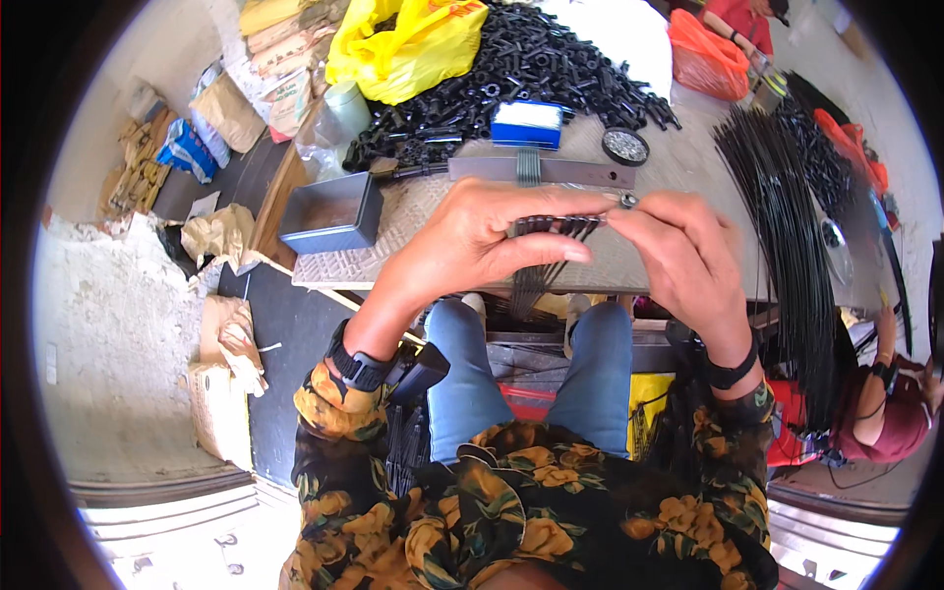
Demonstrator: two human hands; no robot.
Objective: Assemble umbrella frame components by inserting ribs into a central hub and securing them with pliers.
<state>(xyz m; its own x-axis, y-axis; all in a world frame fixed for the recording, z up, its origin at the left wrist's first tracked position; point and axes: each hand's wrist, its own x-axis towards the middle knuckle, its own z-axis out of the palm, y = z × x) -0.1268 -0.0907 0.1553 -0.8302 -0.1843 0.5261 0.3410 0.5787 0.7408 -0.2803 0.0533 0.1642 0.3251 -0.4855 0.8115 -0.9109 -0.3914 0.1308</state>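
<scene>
My left hand (482, 236) is closed around a bunch of thin black rods (536, 283), pinning it between thumb and fingers. Their upper ends show in a row between the thumb and forefinger, and the lower parts hang below. Close by, my right hand (693, 261) has thumb and forefinger pinched together at the end of that row. A small round metal piece (627, 200) shows at those fingertips. Behind the hands lies a flat metal bar (585, 175) with greenish bands (529, 167) around it. A round dish of small shiny parts (625, 147) stands just beyond it.
A grey plastic box (331, 218) sits at the table's left edge. Farther back are a blue-and-white box (526, 126), a heap of black parts (560, 64) and a yellow bag (403, 54). Long black rods (782, 236) overhang the right side. A co-worker (885, 408) is at right.
</scene>
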